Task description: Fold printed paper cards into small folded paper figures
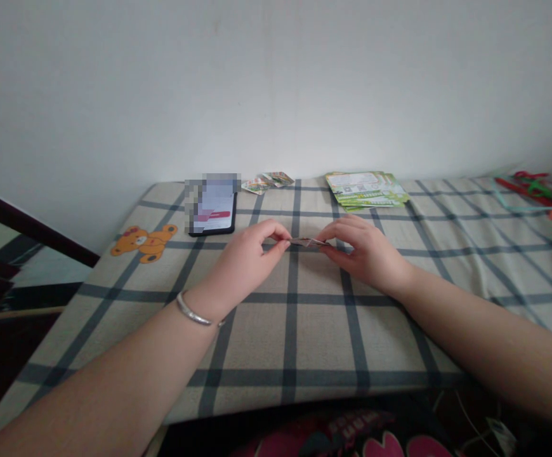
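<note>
Pinching a thin flat piece [308, 242] by opposite ends, the left hand [246, 259] and right hand [370, 251] hold it between them, mid-frame.

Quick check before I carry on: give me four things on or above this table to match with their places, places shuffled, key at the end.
1. Thin, flat paper-like piece
2. Black-edged phone
3. Stack of green-and-white printed cards
4. Silver metal bracelet

A. Far part of the beige-and-blue checked cloth, beyond the right hand
B. Around the left wrist
C. Between the fingertips of left hand and right hand
D. Just right of the flat orange-brown bear figure

Pairs: 1-C, 2-D, 3-A, 4-B
</note>
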{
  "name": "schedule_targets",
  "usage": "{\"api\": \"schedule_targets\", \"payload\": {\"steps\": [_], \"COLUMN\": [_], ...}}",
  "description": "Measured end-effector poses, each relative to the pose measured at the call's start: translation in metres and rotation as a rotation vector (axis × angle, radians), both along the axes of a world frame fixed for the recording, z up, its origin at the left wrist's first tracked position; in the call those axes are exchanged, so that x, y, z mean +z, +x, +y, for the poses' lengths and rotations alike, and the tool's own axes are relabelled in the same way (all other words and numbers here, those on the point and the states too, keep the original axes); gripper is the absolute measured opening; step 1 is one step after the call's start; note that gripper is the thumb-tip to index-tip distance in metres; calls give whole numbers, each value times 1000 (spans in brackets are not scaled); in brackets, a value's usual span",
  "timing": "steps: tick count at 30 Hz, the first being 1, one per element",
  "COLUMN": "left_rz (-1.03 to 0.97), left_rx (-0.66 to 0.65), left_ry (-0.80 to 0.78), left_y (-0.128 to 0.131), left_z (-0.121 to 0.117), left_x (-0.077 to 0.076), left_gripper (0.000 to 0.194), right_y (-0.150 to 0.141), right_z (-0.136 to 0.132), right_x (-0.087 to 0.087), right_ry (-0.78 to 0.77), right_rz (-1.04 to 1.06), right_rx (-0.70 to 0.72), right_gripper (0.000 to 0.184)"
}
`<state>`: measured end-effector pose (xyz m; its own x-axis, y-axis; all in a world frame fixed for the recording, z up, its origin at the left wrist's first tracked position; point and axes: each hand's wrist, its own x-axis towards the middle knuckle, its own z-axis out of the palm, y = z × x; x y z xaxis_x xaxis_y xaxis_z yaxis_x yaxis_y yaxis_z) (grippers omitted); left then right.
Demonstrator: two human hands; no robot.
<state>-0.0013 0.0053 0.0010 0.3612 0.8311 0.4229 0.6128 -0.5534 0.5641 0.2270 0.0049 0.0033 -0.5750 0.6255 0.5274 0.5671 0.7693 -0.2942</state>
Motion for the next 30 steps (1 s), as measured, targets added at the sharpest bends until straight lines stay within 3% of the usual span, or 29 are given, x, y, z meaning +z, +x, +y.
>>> {"api": "schedule_targets", "payload": {"steps": [8, 17, 24, 30], "left_rz": [33, 67, 106, 196], "left_rx": [-34, -61, -168, -207], "left_ry": [-42, -75, 75, 31], "left_y": [-2, -3, -1, -2], "left_z": [5, 9, 6, 4], "left_x": [-4, -11, -11, -15], "left_gripper": [9, 9, 28, 34], "right_y": [5, 3, 3, 2], "right_z": [-3, -7, -5, -4], "right_x": [3, 6, 2, -2], "right_ry": [115, 180, 230, 188], "right_rz": [-131, -120, -238, -271], "right_rx": [148, 126, 258, 158], "right_gripper": [17, 17, 20, 23]}}
